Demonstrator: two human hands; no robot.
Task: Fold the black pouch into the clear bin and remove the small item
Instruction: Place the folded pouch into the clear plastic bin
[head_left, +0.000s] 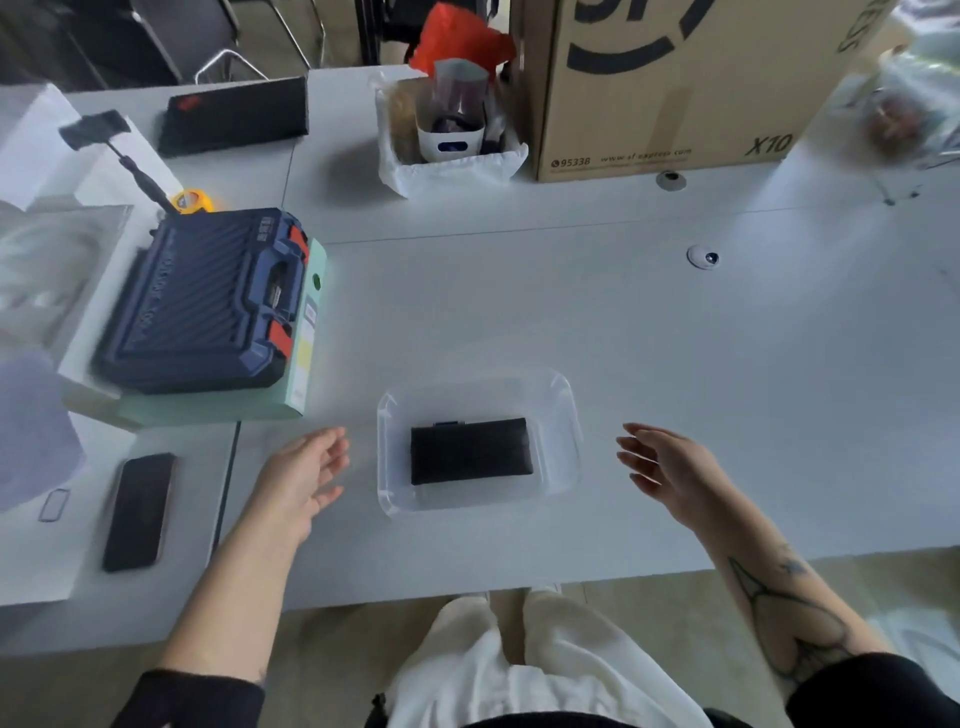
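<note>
A folded black pouch lies flat inside the clear bin, which sits on the white table near its front edge. My left hand hovers just left of the bin, fingers apart and holding nothing. On the bin's other side, my right hand is also open and empty, a short gap away from the rim. Neither hand touches the bin or the pouch. No separate small item is visible in the bin.
A blue tool case rests on a pale green box at the left. A black phone lies at the front left. A large cardboard box and a white-lined basket stand at the back.
</note>
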